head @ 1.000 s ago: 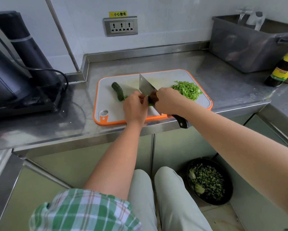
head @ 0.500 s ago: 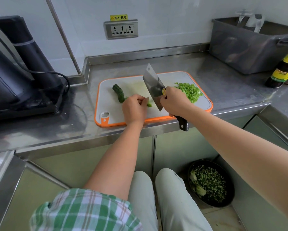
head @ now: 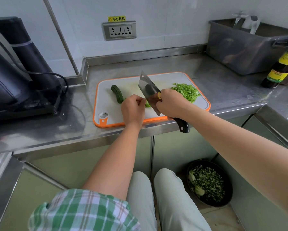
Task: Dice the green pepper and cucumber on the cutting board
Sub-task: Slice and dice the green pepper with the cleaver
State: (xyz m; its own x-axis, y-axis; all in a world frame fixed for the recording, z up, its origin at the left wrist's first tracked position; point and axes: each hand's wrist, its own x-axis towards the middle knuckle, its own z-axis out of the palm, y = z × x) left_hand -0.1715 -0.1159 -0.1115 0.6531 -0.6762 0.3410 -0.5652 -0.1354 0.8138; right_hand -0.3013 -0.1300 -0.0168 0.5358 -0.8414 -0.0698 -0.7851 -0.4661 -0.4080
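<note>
Counter edge just beside cutting board; cucumber, diced pepper well apart.

We see right hand gripping cleaver, blade tilted, tip raised over cutting board. Left hand, fingers curled, holds green pepper piece beside the blade. Cucumber lies left of it, diced pepper pile right.

Steel counter below white tiled wall.
</note>
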